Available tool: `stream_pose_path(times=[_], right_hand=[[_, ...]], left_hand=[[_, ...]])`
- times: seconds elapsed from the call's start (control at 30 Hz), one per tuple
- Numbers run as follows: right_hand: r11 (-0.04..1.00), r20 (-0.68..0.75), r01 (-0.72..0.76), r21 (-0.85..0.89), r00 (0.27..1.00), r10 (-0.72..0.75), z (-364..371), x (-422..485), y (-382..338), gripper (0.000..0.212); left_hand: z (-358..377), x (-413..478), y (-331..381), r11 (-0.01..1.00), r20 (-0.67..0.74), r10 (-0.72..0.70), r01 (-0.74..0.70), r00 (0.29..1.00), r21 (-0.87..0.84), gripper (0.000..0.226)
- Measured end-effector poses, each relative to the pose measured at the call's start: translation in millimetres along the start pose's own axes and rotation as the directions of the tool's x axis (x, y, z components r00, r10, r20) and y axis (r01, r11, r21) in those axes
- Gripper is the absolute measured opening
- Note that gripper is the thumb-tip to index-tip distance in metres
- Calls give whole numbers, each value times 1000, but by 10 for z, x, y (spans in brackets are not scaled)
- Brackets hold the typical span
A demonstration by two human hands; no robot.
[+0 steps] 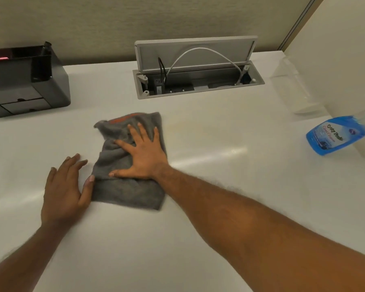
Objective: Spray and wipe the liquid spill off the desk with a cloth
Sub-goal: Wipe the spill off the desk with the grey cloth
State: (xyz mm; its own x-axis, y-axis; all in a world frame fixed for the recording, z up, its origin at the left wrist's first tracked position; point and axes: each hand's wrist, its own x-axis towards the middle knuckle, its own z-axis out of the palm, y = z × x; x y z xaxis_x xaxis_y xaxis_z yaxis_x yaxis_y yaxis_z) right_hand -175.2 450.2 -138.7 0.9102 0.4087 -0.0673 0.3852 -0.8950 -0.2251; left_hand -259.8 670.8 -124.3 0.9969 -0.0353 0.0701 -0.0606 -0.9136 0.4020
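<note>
Both hands lie flat-fingered on the bench (219, 127): the right hand (142, 155) presses the grey cloth (126, 186), long axis running away from the person, while the left hand (65, 186) touches its near-left edge.

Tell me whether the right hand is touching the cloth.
Touching. The head view shows the right hand lying flat with spread fingers on top of the cloth.

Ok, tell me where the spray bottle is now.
In the head view the spray bottle sits at the far right of the desk, beside the white side panel, well right of the cloth.
</note>
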Motion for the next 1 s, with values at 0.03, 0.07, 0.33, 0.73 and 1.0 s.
stream_pose_path(times=[0.03, 0.07, 0.33, 0.73, 1.0], right_hand=[[1000, -25, 25, 16, 999, -24, 32, -142, -56, 93], [998, -58, 39, 42, 998, -37, 55, -303, -102, 88], [945, -364, 39, 326, 927, 88, 15, -1619, 291, 46], [802, -271, -543, 251, 755, 596, -305, -1734, 1625, 114], [815, -145, -559, 156, 803, 578, -492, -819, 1903, 131]], left_hand=[[-1, -4, -6, 1000, -3, -4, 3, 1000, -18, 59], [-5, -7, -9, 999, -3, -4, 4, 1000, -32, 58], [-1, -21, -35, 999, 14, 10, -9, 1000, -33, 56], [40, 3, -96, 1000, 8, 18, -18, 1000, 0, 55], [52, 18, -83, 1000, -3, 9, -9, 1000, 11, 55]])
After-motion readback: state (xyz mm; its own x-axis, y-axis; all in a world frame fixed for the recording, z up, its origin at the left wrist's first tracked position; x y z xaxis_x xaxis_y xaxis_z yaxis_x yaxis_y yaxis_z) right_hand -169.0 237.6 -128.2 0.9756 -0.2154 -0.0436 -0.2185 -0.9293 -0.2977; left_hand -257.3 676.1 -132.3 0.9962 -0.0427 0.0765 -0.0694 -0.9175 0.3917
